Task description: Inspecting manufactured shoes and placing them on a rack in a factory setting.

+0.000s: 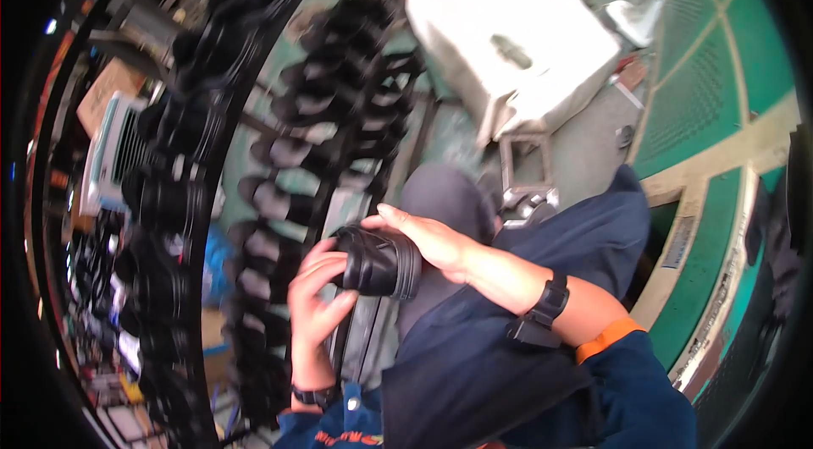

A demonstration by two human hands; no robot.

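Observation:
Between my two hands is a black shoe (377,263), held above my lap, with its ridged sole edge toward the right. My left hand (318,292) grips it from the left, fingers bent around its dark end. From the right, my right hand (432,244) presses along the sole side, thumb or finger reaching over the top; part of its fingers is hidden behind the shoe. Both hands touch the shoe. Close by on the left, a rack (222,123) carries rows of similar black shoes (284,195).
A pale cloth-covered block (517,34) stands beyond my knees, with a small metal frame (527,163) at its foot. On the right is a green panelled bench or cabinet (711,258). Beyond the rack sit a white slatted appliance (114,153) and a cardboard box (108,93).

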